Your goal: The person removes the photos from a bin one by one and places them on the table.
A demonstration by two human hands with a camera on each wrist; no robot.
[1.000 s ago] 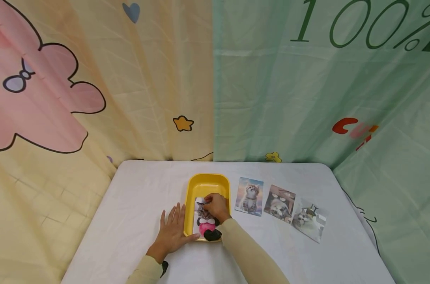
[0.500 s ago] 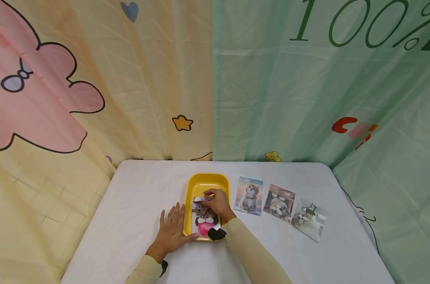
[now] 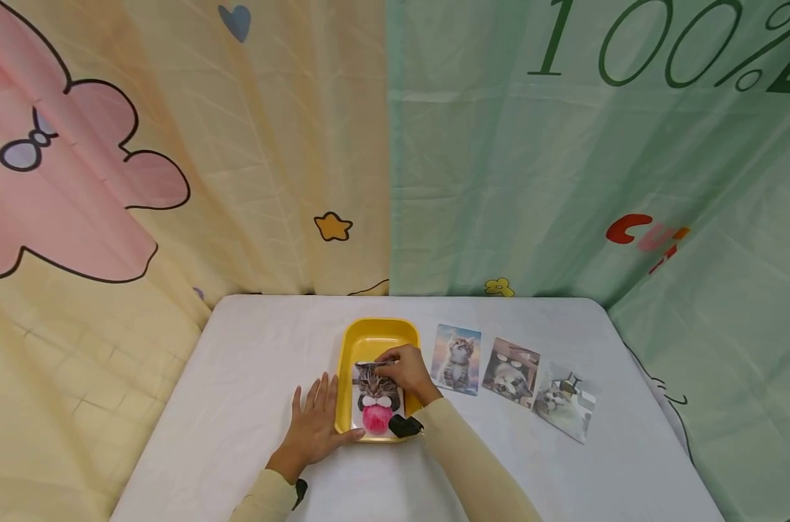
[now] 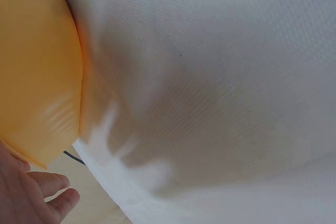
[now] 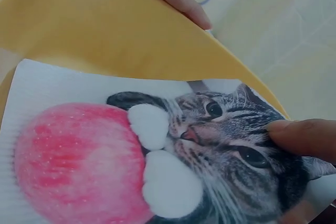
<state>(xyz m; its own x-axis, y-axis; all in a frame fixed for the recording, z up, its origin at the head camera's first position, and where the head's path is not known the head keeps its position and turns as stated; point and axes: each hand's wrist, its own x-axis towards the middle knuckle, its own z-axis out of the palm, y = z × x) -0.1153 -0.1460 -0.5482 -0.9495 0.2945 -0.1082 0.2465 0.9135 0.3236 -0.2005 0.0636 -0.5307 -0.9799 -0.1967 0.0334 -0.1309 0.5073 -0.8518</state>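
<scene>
A photo card of a tabby cat with a pink ball [image 3: 377, 417] is in the yellow tray [image 3: 378, 328], in its near part. My right hand [image 3: 409, 373] pinches this card near its top edge. In the right wrist view, a fingertip [image 5: 302, 135] lies on the cat's forehead, and the card [image 5: 157, 85] fills the lower part. My left hand [image 3: 313, 420], fingers spread and straight, rests against the tray's left side, its thumb at the near left corner. In the left wrist view, some of its fingers [image 4: 44, 184] show beside the tray's yellow wall [image 4: 39, 66].
Right of the tray lie a kitten card [image 3: 457, 359], a card of a cat with glasses [image 3: 511, 371] and a pale cat card [image 3: 567, 402], on the white table [image 3: 264, 341]. Printed curtains [image 3: 467, 181] hang behind and beside the table.
My right hand has shifted slightly up and right, uncovering more of the tabby card, which stands a little further left and straighter. The left hand has stayed at the tray.
</scene>
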